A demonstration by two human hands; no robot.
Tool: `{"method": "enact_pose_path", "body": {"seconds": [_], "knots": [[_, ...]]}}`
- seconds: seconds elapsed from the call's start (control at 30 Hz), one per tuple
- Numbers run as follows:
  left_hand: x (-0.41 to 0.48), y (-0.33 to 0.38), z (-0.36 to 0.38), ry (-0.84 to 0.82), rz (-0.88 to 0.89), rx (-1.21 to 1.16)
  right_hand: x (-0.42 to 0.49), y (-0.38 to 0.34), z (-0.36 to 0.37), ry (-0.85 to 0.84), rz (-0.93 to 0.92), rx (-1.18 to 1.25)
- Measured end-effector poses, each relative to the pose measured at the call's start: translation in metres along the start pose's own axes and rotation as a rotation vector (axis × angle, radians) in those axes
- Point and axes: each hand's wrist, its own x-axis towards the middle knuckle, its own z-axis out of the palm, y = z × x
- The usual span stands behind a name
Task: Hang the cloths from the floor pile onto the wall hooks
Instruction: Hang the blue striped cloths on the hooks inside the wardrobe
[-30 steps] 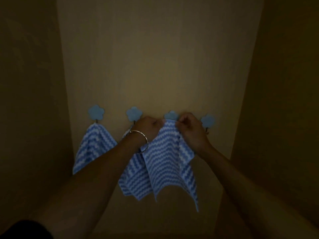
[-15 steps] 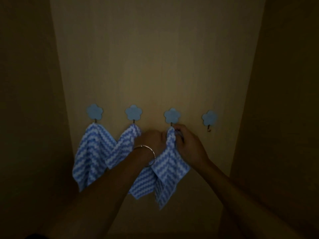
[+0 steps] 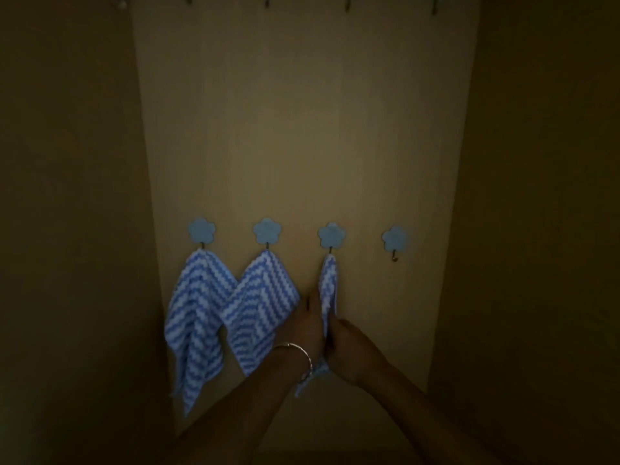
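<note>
Four blue flower-shaped hooks line the wall panel. A blue-and-white zigzag cloth (image 3: pixel 198 313) hangs from the first hook (image 3: pixel 201 229), and a second cloth (image 3: pixel 260 307) from the second hook (image 3: pixel 267 230). A third cloth (image 3: pixel 328 280) hangs bunched and narrow from the third hook (image 3: pixel 331 235). My left hand (image 3: pixel 305 325), with a bangle on the wrist, and my right hand (image 3: pixel 349 347) both grip this third cloth lower down, one on each side. Its lower end peeks out below my left wrist. The fourth hook (image 3: pixel 395 239) is bare.
Dim side walls (image 3: pixel 73 229) close in on both sides of the lit wall panel (image 3: pixel 302 146). Another row of hooks (image 3: pixel 348 1) shows at the top edge. The floor pile is out of view.
The third cloth went from spread between my hands at hook height to hanging on the third hook. Both hands slid down along it. The view has pulled back and tilted up.
</note>
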Motion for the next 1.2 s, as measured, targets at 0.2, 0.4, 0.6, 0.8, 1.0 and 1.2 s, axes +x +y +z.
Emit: {"method": "enact_pose_path", "body": {"seconds": [0.2, 0.4, 0.6, 0.8, 1.0, 1.2], "knots": [[-0.049, -0.013, 0.005, -0.083, -0.025, 0.017, -0.032, -0.017, 0.013, -0.167, 0.052, -0.096], [-0.081, -0.035, 0.002, -0.189, 0.039, -0.013, -0.061, -0.041, 0.033, -0.238, 0.07, -0.159], [-0.129, -0.077, 0.008, -0.222, -0.017, -0.002, -0.077, -0.066, 0.065, -0.397, 0.118, -0.244], [-0.168, -0.121, 0.009, -0.211, -0.128, 0.003, -0.082, -0.082, 0.091, -0.515, 0.087, -0.289], [-0.21, -0.148, -0.009, -0.223, -0.273, 0.067, -0.08, -0.105, 0.105, -0.511, -0.062, -0.209], [-0.273, -0.14, -0.009, -0.138, -0.489, 0.075, -0.095, -0.138, 0.148, -0.695, -0.332, -0.217]]}}
